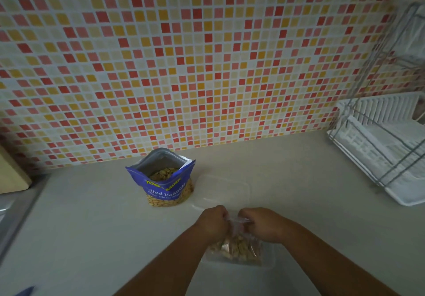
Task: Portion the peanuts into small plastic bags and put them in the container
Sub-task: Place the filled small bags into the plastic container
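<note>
Looking down on a pale, smooth counter (92,226), matte and dimly lit, backed by a wall (207,65) of small square tiles in red, pink, orange, yellow and white. Bounded on the far left by a metal edge (13,215), with a light wooden board (11,173) leaning at the corner where the counter meets the wall. Carrying on the far right a white dish rack (379,146) with wire rails, set against the wall.

Near the wall, left of centre: an opened blue peanut pouch (165,185), upright, mouth gaping, nuts visible inside and through its clear lower window. Just beside it to the right, lying flat: a clear plastic lid (220,190), hard to make out against the counter.

At the front, close to the body: a small plastic bag (239,248), lower half filled with peanuts, top gathered and pulled upward. Pinched at that gathered top by the left hand (215,221) and the right hand (259,224), both with fingers curled tight, knuckles nearly touching. Under the bag, a clear container (269,264); cannot tell whether resting in it or held just above.
</note>
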`<action>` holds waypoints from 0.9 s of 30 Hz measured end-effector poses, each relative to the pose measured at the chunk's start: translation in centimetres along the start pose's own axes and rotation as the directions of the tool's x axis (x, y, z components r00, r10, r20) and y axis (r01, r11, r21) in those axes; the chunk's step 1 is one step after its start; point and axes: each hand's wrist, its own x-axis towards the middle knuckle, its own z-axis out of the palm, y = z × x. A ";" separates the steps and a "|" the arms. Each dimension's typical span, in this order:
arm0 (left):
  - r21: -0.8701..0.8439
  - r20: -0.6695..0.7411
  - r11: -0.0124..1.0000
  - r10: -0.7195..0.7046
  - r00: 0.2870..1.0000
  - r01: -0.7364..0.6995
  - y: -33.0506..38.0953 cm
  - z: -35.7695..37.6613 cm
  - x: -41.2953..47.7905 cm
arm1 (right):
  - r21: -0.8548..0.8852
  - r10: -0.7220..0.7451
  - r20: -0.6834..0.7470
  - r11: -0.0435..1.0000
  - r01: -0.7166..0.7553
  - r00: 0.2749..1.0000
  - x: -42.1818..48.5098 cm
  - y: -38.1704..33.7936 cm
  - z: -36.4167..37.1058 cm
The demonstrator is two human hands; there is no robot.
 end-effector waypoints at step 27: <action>0.569 -0.042 0.762 0.403 0.914 -0.309 -7.2 2.2 -4.0 | -0.211 -0.281 -0.468 0.956 0.203 0.838 -1.8 1.4 6.3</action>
